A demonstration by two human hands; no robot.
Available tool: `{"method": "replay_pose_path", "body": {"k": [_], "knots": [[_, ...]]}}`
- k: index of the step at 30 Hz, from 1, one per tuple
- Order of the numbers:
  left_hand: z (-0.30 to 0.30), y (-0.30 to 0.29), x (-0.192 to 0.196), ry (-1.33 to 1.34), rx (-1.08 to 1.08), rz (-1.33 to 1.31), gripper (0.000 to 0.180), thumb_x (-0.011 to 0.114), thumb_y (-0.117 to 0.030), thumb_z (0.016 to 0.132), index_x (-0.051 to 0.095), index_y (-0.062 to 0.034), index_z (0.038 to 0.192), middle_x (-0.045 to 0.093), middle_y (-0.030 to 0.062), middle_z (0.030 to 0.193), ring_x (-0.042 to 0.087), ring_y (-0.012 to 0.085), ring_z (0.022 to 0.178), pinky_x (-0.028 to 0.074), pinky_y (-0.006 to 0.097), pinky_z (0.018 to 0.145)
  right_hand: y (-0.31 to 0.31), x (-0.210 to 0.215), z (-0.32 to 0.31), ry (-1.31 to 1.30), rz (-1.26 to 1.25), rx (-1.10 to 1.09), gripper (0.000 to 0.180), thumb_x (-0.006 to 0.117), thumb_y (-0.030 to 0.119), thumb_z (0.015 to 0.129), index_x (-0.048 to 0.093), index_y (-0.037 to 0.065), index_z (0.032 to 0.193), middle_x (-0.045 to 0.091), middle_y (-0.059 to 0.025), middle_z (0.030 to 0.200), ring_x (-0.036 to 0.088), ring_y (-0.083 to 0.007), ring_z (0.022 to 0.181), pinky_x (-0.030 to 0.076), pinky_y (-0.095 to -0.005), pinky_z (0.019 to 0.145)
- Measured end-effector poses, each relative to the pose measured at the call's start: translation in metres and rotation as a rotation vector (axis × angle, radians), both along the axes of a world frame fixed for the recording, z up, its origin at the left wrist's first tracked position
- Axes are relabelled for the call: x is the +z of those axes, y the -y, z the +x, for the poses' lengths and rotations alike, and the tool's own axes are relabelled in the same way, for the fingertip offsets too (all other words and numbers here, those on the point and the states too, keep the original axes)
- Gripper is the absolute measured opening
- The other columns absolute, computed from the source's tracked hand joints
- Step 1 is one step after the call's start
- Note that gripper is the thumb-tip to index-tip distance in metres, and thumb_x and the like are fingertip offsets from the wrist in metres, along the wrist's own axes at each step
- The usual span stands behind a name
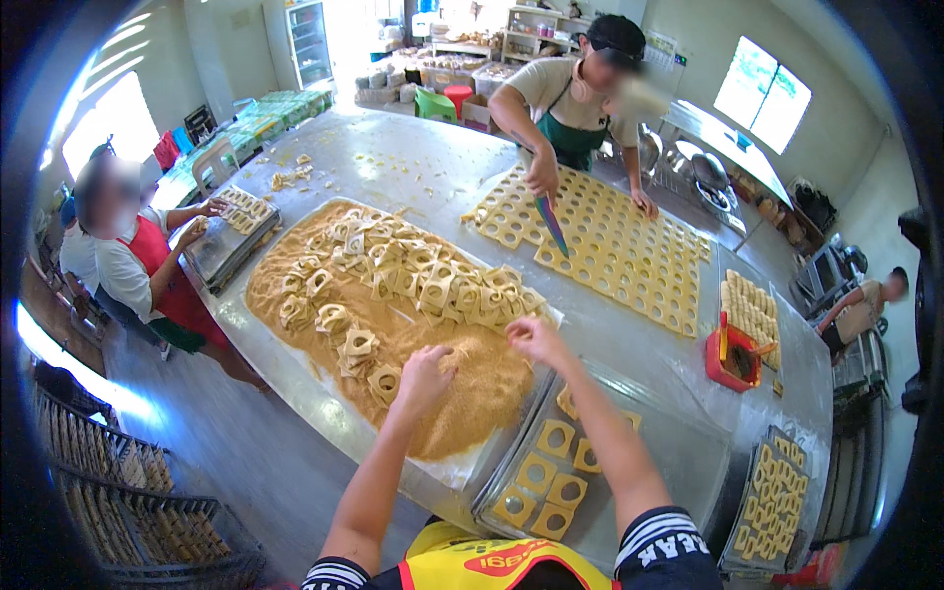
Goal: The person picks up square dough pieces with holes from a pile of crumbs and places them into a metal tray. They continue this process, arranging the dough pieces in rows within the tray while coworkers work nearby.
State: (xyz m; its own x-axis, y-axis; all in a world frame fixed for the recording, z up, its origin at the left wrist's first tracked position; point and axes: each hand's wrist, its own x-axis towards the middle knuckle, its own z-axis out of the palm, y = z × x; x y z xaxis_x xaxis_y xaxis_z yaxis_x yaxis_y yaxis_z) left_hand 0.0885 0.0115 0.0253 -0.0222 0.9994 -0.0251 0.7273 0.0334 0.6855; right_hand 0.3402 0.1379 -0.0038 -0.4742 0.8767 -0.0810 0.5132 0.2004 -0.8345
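My left hand [424, 380] is low over a bed of tan crumbs [470, 398], its fingers curled inward; what they hold, if anything, is hidden. Farther right, my right hand [537, 341] has its fingers drawn together beside the crumb bed's right edge, with their contents not visible. A heap of crumb-dusted square dough pieces [433, 285] with round holes lies just beyond both hands. One single dough piece [384, 384] rests on the crumbs left of my left hand. Under my right forearm, a metal tray [649, 462] carries several holed dough squares [536, 473].
Across the table, a co-worker holds a rainbow-coloured blade [553, 228] over a sheet of holed dough [619, 261]. Another person at left handles a tray of dough pieces [244, 211]. A red container [733, 359] and a filled tray [770, 501] stand at right. Racks [138, 472] stand lower left.
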Motion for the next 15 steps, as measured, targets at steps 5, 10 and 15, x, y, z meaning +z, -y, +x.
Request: {"method": "replay_pose_path", "body": {"k": [5, 10, 15], "knots": [[-0.004, 0.024, -0.010, -0.192, 0.075, 0.267, 0.042, 0.071, -0.025, 0.081, 0.062, -0.0113, 0.119, 0.050, 0.0201, 0.135, 0.046, 0.0404, 0.125, 0.039, 0.051, 0.101, -0.029, 0.013, 0.027, 0.230, 0.227, -0.346, 0.028, 0.066, 0.013, 0.082, 0.067, 0.008, 0.109, 0.071, -0.0129, 0.099, 0.069, -0.0205, 0.088, 0.054, -0.0333, 0.079], [0.002, 0.048, -0.003, -0.076, 0.032, 0.291, 0.037, 0.070, -0.019, 0.082, 0.063, -0.0108, 0.117, 0.050, 0.0213, 0.135, 0.044, 0.0423, 0.125, 0.037, 0.050, 0.103, -0.055, -0.015, 0.023, 0.284, 0.196, -0.227, 0.040, 0.070, 0.017, 0.078, 0.064, 0.005, 0.116, 0.069, -0.0174, 0.105, 0.068, -0.0266, 0.094, 0.053, -0.0367, 0.084], [0.007, 0.078, 0.005, 0.036, 0.013, 0.273, 0.034, 0.070, -0.014, 0.082, 0.064, -0.0090, 0.115, 0.050, 0.0222, 0.134, 0.047, 0.0403, 0.123, 0.038, 0.046, 0.104, -0.064, -0.024, -0.015, 0.347, 0.338, -0.044, 0.077, 0.081, 0.026, 0.067, 0.049, 0.008, 0.135, 0.056, -0.0210, 0.129, 0.056, -0.0336, 0.117, 0.045, -0.0399, 0.100]]}}
